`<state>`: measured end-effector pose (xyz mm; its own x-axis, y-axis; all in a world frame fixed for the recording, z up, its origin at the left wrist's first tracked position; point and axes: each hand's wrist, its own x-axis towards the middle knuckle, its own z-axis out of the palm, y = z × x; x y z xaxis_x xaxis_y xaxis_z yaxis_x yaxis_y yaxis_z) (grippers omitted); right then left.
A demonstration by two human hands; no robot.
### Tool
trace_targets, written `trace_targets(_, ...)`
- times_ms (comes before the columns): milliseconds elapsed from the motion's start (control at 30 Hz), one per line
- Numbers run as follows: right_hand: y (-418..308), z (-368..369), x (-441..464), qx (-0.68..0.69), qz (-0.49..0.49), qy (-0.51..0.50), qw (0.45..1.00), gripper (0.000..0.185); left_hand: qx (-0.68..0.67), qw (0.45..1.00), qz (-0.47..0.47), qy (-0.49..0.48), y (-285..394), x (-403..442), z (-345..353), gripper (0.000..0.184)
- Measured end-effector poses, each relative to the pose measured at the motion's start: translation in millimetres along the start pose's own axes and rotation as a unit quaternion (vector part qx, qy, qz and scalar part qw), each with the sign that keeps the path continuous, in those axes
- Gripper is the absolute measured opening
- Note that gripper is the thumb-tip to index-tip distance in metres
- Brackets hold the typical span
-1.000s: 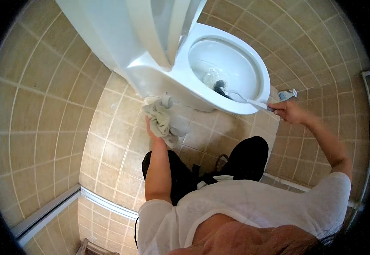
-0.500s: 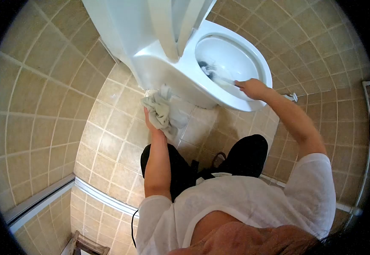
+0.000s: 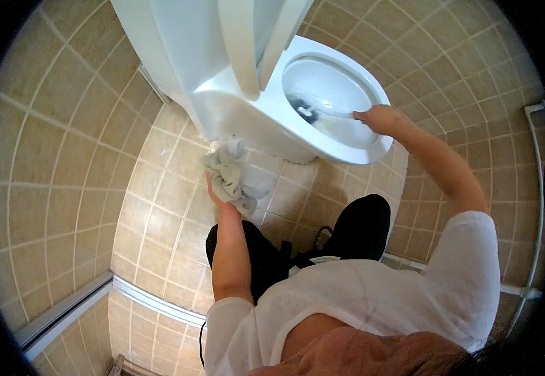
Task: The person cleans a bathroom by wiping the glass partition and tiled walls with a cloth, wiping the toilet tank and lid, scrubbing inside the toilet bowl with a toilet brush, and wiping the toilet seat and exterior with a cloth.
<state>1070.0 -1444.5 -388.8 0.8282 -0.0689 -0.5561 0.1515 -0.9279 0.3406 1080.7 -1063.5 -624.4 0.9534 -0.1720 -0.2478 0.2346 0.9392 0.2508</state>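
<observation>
My right hand [image 3: 377, 119] is closed round the handle of a toilet brush [image 3: 338, 114], at the right rim of the toilet bowl [image 3: 372, 150]. The brush's white and dark head lies down in the bowl, at its left side by the water. Below and left of the toilet, my left hand [image 3: 214, 191] holds a crumpled pale grey-green cloth [image 3: 227, 178] above the floor. The cloth hides most of those fingers. Raised against the tank are the toilet seat and lid [image 3: 244, 50].
Beige tiled walls [image 3: 65, 138] curve round on both sides. A metal door track [image 3: 153, 301] crosses the floor [image 3: 166, 207] at lower left. A white pipe [image 3: 539, 188] runs along the right wall. My knees [image 3: 363, 225] are bent below the toilet.
My right hand has moved slightly up with the brush, whose head is a little lower in the view. My left hand and the cloth have shifted slightly down and left.
</observation>
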Motion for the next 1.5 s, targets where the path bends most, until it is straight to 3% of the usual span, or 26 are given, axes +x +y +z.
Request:
trace_targets(67,-11.3,10.2,24.5,0.047,-0.015,0.030,0.998,0.032,-0.010,0.999,-0.023,0.044,4.0,-5.5,14.7,0.044)
trace_targets(233,-24.7,19.0,34.0,0.130,-0.037,0.011,0.991,0.035,0.000,0.999,-0.033,0.043,12.2,5.7,-1.1,0.045)
trace_targets(300,-13.2,16.2,13.9,0.170,-0.062,0.022,0.983,0.034,-0.030,0.997,-0.063,0.033,17.3,2.5,2.4,0.045)
trace_targets(400,27.9,27.9,-35.6,0.208,-0.024,-0.018,0.978,0.034,-0.001,0.997,-0.041,0.068,25.8,-3.6,11.2,0.046)
trace_targets(467,38.6,14.6,-71.3,0.215,0.002,-0.059,0.975,0.033,0.096,0.987,-0.014,0.128,26.1,-1.2,2.6,0.046)
trace_targets(533,42.8,-9.9,-92.7,0.214,0.007,-0.084,0.973,0.032,0.118,0.986,-0.015,0.115,27.2,-6.8,25.7,0.046)
trace_targets(600,46.8,1.7,-88.6,0.074,0.105,-0.139,0.982,0.031,0.151,0.984,-0.012,0.093,12.3,-10.3,35.7,0.047)
trace_targets(667,43.3,4.9,-74.7,0.108,0.125,-0.088,0.982,0.030,0.114,0.988,-0.019,0.101,10.6,-14.2,40.6,0.045)
trace_targets(733,34.4,1.0,-36.9,0.284,0.262,-0.040,0.921,0.030,0.118,0.987,-0.014,0.106,8.2,-8.1,23.3,0.044)
trace_targets(800,34.9,17.2,-6.1,0.078,0.062,0.005,0.995,0.030,0.123,0.986,-0.006,0.113,7.8,-3.7,14.3,0.044)
trace_targets(867,17.3,60.0,48.6,0.111,0.078,0.042,0.990,0.030,0.104,0.989,-0.051,0.095,5.0,-5.6,11.7,0.048)
trace_targets(967,-14.9,26.1,19.7,0.132,0.045,0.010,0.990,0.030,0.120,0.987,-0.028,0.107,2.0,-7.8,25.7,0.049)
trace_targets(1100,25.8,32.1,-16.5,0.103,0.029,0.001,0.994,0.033,0.131,0.983,-0.068,0.108,9.9,-0.7,6.2,0.048)
trace_targets(1267,45.8,37.0,-47.3,0.093,0.067,-0.025,0.993,0.036,0.000,0.992,-0.094,0.081,5.2,-8.8,36.9,0.048)
trace_targets(1333,34.9,33.0,-26.5,0.139,0.061,-0.007,0.988,0.035,-0.022,0.992,-0.097,0.074,1.2,-9.9,44.2,0.048)
trace_targets(1500,-7.7,22.3,54.0,0.087,0.033,0.015,0.996,0.033,-0.002,0.995,-0.076,0.060,1.9,-5.9,37.1,0.049)
